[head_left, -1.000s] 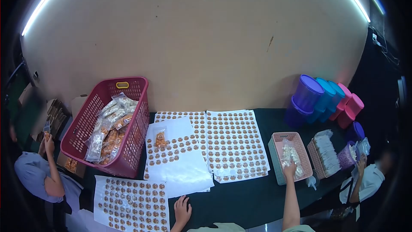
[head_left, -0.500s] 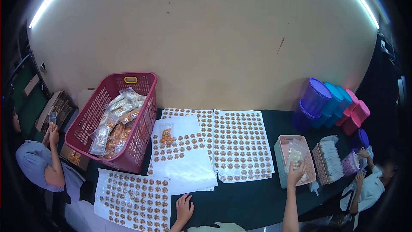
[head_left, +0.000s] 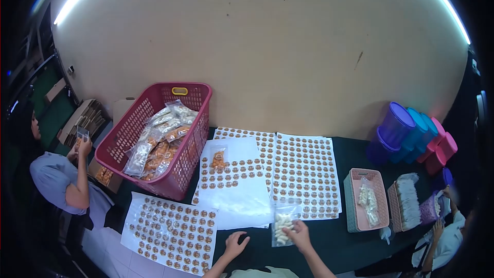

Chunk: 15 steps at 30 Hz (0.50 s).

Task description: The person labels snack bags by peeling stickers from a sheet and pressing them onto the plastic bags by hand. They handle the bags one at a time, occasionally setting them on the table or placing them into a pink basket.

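My right hand [head_left: 298, 235] grips the right side of a clear bag of white snacks [head_left: 283, 227], held over the front of the dark table by the sticker sheets. To its left, my left hand [head_left: 236, 244] is above the table edge with its fingers apart and nothing in them. A sheet of round stickers [head_left: 172, 234] lies at the front left. Behind my hands, a partly used sticker sheet [head_left: 236, 203] bears a bag of orange snacks [head_left: 218, 158]. A fuller sticker sheet [head_left: 304, 175] lies to the right of it.
A maroon basket [head_left: 193, 147] of filled bags stands at the left. A pink basket [head_left: 381, 203] holds white-snack bags, beside a basket of empty bags [head_left: 408, 203]. Colourful tubs [head_left: 398, 121] stand at the back right. Co-workers are at the left [head_left: 62, 180] and right [head_left: 445, 239].
My right hand has moved left from the pink basket, bringing the bag of white snacks to the front middle. My left hand has lifted slightly. The whole view has shifted.
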Each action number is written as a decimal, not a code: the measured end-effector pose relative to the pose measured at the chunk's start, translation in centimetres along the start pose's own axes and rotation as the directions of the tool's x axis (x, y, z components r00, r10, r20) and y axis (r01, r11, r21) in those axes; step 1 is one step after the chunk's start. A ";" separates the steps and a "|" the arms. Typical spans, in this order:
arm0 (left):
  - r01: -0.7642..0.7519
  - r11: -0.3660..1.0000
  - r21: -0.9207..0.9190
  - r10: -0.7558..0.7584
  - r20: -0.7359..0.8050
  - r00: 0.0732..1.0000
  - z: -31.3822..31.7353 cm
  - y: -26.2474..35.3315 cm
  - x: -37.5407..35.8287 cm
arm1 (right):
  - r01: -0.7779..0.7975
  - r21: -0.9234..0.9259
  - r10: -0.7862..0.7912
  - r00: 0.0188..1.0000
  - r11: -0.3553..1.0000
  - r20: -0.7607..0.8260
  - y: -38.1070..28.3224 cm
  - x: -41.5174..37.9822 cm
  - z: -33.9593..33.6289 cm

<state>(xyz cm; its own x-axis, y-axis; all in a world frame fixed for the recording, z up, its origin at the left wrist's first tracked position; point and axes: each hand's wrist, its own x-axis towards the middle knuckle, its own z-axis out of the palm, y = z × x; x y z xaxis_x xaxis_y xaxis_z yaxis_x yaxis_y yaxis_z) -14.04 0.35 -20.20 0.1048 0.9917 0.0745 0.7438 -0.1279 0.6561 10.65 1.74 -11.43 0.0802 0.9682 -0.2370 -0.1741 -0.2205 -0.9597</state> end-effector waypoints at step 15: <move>0.368 0.299 -0.881 -0.189 0.323 0.927 -5.3 8.9 2.6 | -0.202 0.072 0.175 0.945 0.977 0.277 -1.9 -2.3 6.2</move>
<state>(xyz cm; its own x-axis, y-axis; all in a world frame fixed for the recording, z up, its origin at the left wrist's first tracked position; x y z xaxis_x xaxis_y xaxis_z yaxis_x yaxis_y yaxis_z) -10.67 1.90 -10.19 0.1699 0.9395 -0.2975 -0.3208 0.3381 0.8847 4.66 0.63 -8.15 -0.2269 0.9090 -0.3496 -0.2569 -0.4021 -0.8788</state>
